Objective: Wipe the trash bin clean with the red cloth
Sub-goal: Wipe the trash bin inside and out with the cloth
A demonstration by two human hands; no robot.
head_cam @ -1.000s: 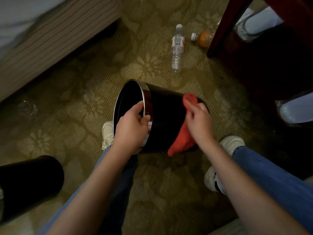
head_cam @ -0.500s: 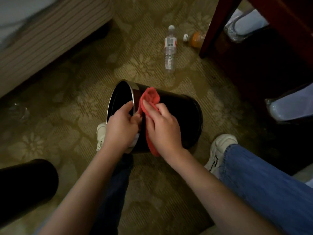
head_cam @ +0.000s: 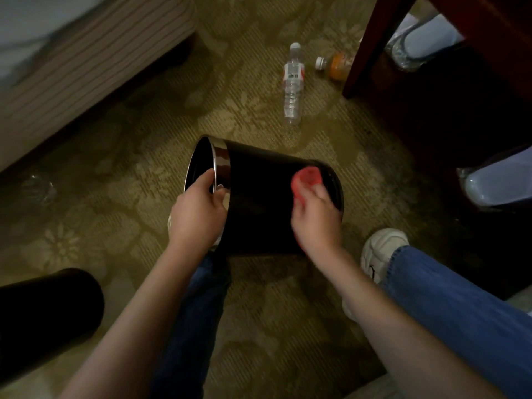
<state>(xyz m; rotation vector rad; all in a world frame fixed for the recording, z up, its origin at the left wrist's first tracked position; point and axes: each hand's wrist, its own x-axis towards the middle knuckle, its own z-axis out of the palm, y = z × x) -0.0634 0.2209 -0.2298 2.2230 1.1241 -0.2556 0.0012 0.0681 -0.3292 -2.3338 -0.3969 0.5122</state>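
Status: wiping in progress. The bin (head_cam: 259,197) lies tipped on its side on the carpet (head_cam: 129,197) between the person's feet, mouth to the left and base to the right.

- Left grip (head_cam: 198,217): clenched on the chrome rim (head_cam: 221,159), fingers inside the mouth and thumb outside. It steadies the bin.
- Right grip (head_cam: 315,220): grasping the cloth (head_cam: 306,178) and pressing it against the outer wall at the base end. The hand is motion-blurred, so the exact finger position cannot be read.

Judged progress: the outer wall is being worked on its upper, camera-facing side. Nothing shows which areas are finished. The inside, the rim, the base and the side resting on the carpet probably remain, and the bin would have to be rotated to reach that side.

Appearance: glossy black wall, bright metal band at the mouth, dark interior. The light is dim — no dirt or streaks can be made out.

A second black bin (head_cam: 49,312) lies at lower left, well apart.
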